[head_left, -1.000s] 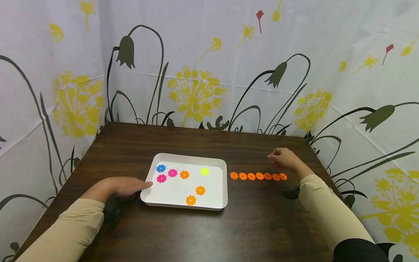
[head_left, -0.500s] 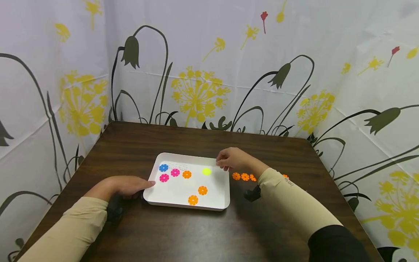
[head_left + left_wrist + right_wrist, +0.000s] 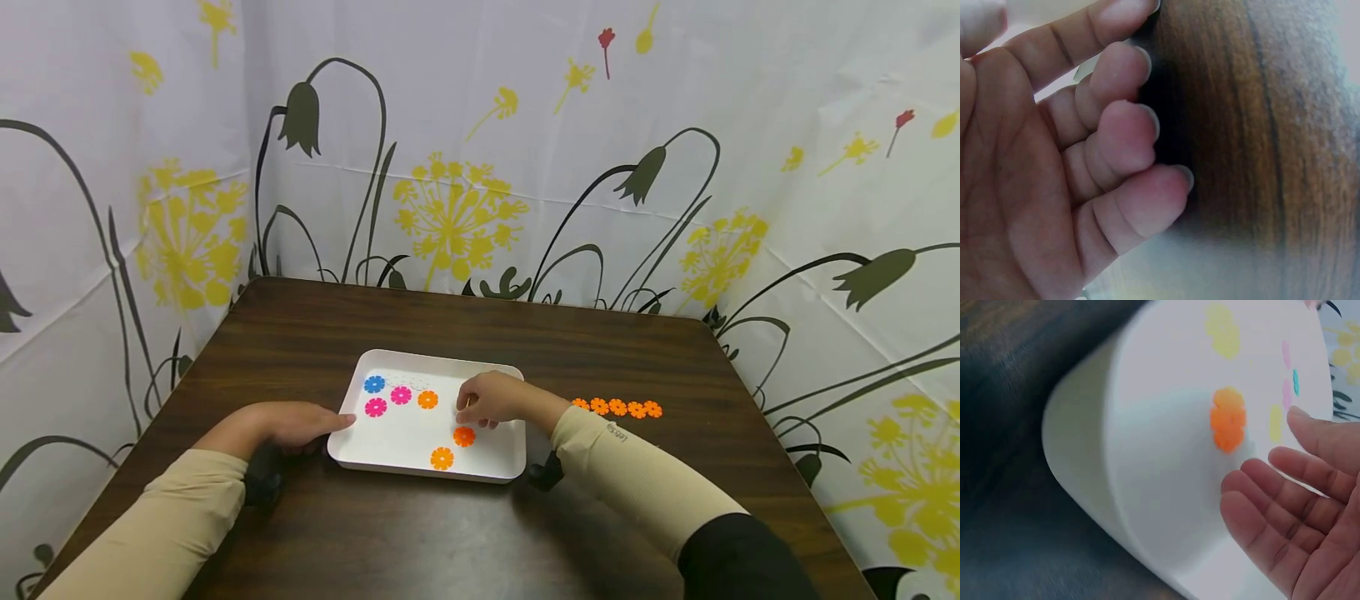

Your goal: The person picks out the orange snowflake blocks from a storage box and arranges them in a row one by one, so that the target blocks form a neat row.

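A white rectangular tray lies on the table. My left hand grips its left rim, thumb on top; the left wrist view shows that hand's curled fingers beside the tray edge. My right hand is over the tray's right part, fingers loosely bent, nothing seen between them. Close below it lies an orange notched disc, also the orange disc nearest the fingers in the right wrist view. Another orange disc lies nearer the front rim. The yellow disc is hidden behind the right hand.
Also in the tray are a blue disc, two pink discs and a third orange disc. Right of the tray, a row of orange discs lies on the dark wooden table, partly covered by the right arm. A patterned curtain hangs behind.
My right hand has moved left from above the row's right end, over the tray rim, and down into the tray, covering the yellow disc. The left hand keeps its grip on the rim.
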A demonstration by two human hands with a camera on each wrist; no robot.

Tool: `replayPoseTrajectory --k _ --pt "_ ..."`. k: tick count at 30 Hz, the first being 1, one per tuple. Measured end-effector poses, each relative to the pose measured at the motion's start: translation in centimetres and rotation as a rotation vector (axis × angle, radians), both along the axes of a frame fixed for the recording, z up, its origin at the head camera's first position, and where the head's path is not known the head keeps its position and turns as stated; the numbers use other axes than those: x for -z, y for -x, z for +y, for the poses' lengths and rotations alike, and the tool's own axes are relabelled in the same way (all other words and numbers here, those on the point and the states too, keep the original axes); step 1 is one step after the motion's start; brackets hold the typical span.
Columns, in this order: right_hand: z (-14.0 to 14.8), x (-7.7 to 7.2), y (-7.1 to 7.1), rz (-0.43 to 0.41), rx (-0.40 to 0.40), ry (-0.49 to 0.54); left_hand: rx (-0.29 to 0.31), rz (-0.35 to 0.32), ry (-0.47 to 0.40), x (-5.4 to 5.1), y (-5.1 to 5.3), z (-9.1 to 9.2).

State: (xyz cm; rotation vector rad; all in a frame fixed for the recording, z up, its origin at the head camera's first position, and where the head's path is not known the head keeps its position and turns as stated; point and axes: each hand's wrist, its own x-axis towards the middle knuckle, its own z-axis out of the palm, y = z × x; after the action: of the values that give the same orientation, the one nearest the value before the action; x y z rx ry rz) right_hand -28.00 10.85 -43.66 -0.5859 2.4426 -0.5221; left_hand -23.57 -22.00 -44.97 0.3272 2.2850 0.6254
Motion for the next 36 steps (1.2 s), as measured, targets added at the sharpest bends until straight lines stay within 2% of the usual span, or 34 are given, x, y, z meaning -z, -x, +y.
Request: replayPoseTrajectory --k 3,10,20,24,31,36 --pt "-0.5 0.4 -0.5 0.032 -0.034 -0.047 -0.001 -0.003 0.000 0.0 0.0 0.0" --pt "-1.2 1.0 -1.4 0.212 -0.156 -0.167 -0.001 0.003 0.004 0.0 0.0 0.0" --pt "-1.6 1.1 -1.8 0.231 -0.183 -0.209 0.004 0.001 0.002 0.1 0.1 0.0" --pt "-1.4 1.0 -1.6 0.193 -0.159 -0.166 0.011 0.005 -0.001 -0.1 0.0 0.0" --pt "-0.1 0.8 -0.8 -0.087 0.022 0.076 0.015 0.008 -0.002 -0.5 -0.1 0.1" --pt "1.5 0.3 0.1 -0.209 0.094 0.222 0.017 0.007 -0.001 -0.6 -0.2 0.1"
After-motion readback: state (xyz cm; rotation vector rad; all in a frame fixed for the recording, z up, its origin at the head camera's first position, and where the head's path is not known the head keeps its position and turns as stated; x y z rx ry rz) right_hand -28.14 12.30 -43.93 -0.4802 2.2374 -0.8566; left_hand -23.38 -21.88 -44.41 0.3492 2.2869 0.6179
